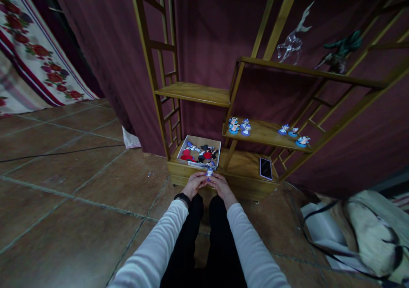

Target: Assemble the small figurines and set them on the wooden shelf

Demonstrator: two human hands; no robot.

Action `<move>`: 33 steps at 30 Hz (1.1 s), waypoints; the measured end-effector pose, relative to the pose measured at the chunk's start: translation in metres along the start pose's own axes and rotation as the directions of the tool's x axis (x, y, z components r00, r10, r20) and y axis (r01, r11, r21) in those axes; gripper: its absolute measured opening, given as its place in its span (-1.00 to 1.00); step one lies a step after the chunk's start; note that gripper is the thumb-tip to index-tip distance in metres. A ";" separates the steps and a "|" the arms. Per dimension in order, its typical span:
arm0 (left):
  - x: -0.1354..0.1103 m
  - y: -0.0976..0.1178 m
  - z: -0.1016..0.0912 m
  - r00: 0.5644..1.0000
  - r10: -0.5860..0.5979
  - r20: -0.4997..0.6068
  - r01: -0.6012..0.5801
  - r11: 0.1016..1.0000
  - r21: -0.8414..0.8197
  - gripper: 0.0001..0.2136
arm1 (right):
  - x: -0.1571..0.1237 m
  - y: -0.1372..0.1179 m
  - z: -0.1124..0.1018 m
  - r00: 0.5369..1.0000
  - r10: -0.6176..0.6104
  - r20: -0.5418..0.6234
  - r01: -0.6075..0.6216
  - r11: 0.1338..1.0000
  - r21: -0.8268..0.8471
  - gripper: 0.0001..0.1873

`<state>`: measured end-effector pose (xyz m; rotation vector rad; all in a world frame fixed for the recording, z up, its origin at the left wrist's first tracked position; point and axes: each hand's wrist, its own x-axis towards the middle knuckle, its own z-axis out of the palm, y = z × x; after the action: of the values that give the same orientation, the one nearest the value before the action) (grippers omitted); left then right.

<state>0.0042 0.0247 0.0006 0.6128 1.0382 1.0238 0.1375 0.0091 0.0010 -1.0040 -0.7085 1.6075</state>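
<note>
My left hand (194, 184) and my right hand (221, 185) meet in front of a wooden shelf unit (194, 93), both pinching one small blue and white figurine (209, 172) between their fingertips. Just beyond them a white box (200, 152) of red, black and blue figurine parts sits on the lowest shelf. Several similar figurines on blue bases (239, 127) stand on the middle shelf, with three more figurines (292, 133) further right.
A dark phone (265, 168) lies on the bottom shelf right of the box. A clear glass deer (292, 36) and a dark green ornament (340, 51) stand on the top shelf. Bags (361, 232) lie on the tiled floor at right. A cable (60, 153) crosses the floor at left.
</note>
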 end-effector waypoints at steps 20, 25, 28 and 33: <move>-0.003 0.000 0.002 0.999 0.029 0.017 -0.028 0.998 -0.050 -0.83 | 0.000 0.002 -0.002 0.999 -0.039 -0.002 0.039 0.999 -0.037 -0.69; -0.003 -0.001 0.002 0.999 0.045 -0.008 -0.045 0.998 -0.044 -0.80 | -0.002 0.002 -0.001 0.999 -0.043 -0.004 0.043 0.999 -0.022 -0.66; -0.003 -0.001 0.001 0.998 0.065 0.003 -0.065 0.995 -0.072 -0.76 | -0.003 0.001 0.001 0.997 -0.062 -0.036 0.063 0.998 0.010 -0.59; -0.005 0.000 0.003 0.996 0.087 0.028 -0.082 0.988 -0.133 -0.77 | -0.006 0.000 0.004 0.988 -0.129 -0.084 0.131 0.991 0.015 -0.55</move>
<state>0.0058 0.0201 0.0040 0.5678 0.9135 1.1430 0.1346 0.0039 0.0040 -0.9840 -0.6862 1.4491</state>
